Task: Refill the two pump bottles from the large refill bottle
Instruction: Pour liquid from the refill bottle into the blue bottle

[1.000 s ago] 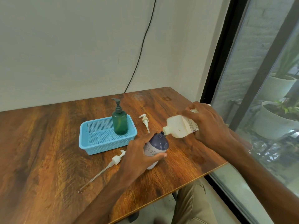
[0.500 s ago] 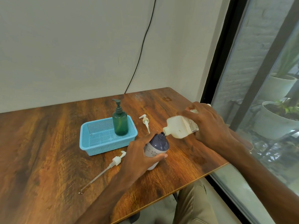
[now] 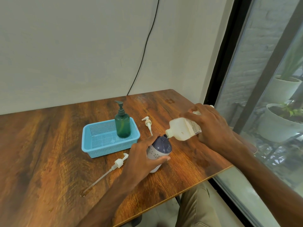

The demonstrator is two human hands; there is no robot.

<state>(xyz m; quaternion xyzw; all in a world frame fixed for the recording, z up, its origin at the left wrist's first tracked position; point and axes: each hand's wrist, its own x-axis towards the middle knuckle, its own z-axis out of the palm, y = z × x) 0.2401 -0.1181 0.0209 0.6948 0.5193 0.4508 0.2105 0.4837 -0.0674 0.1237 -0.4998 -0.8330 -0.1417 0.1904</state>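
Left grip (image 3: 141, 157): grasping the grey-purple pump bottle (image 3: 161, 147) around its body, thumb on the near side, fingers on the far side. The bottle is at the near right part of the desk (image 3: 49, 145), tilted, with its open neck pointing up and to the right. Its pump is off.

Right grip (image 3: 211, 128): grasping the large white refill bottle (image 3: 180, 129) from above, fingers wrapped over its labelled body. The refill bottle lies close to horizontal, above the desk, with its uncapped mouth down and to the left, right at the open neck of the grey-purple bottle. Whether the two rims touch cannot be told; no stream of liquid can be made out.

Green pump bottle (image 3: 122, 126): upright, pump fitted, in the far right corner of the blue basket (image 3: 105, 152), left of the grips.

A white pump with a long dip tube (image 3: 118, 163) lies flat on the desk just near the basket. A smaller white pump (image 3: 148, 122) lies just right of the basket. A black cable (image 3: 144, 51) runs down the wall. White plant pots (image 3: 277, 123) stand beyond the window at right.
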